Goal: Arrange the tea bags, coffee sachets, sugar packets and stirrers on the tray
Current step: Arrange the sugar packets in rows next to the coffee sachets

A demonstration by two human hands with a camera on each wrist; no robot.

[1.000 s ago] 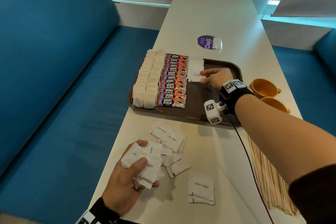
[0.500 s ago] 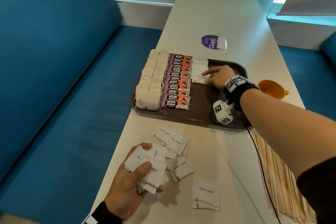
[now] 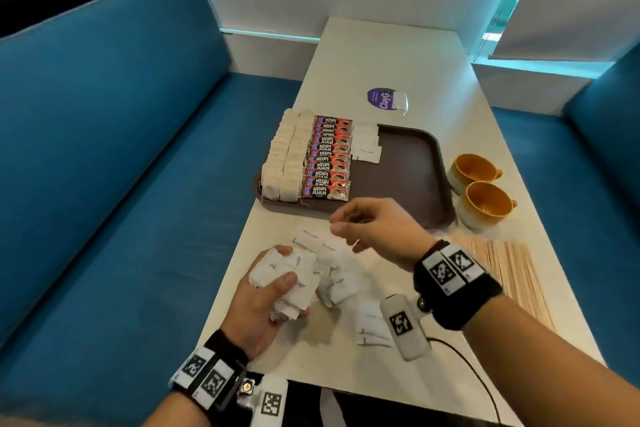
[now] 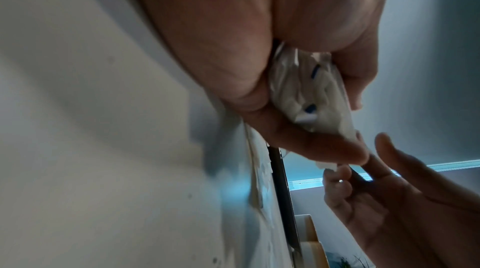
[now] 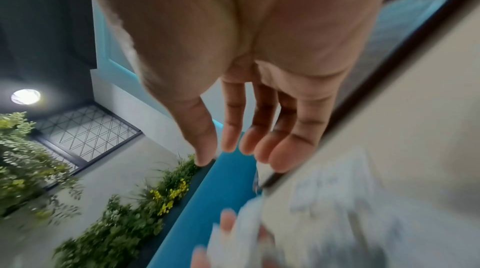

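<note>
Tray [image 3: 408, 163]: tea bags [image 3: 282, 163], coffee sachets [image 3: 327, 158], now a short third row of sugar packets [image 3: 365, 144]. Right hand [image 3: 372, 229] has withdrawn from that row, empty and loosely curled, toward left hand [image 3: 266, 302], which stays clamped on a bunch of packets [image 3: 287, 279]. Stirrers [image 3: 502, 274] untouched on the table; next packet due
</note>
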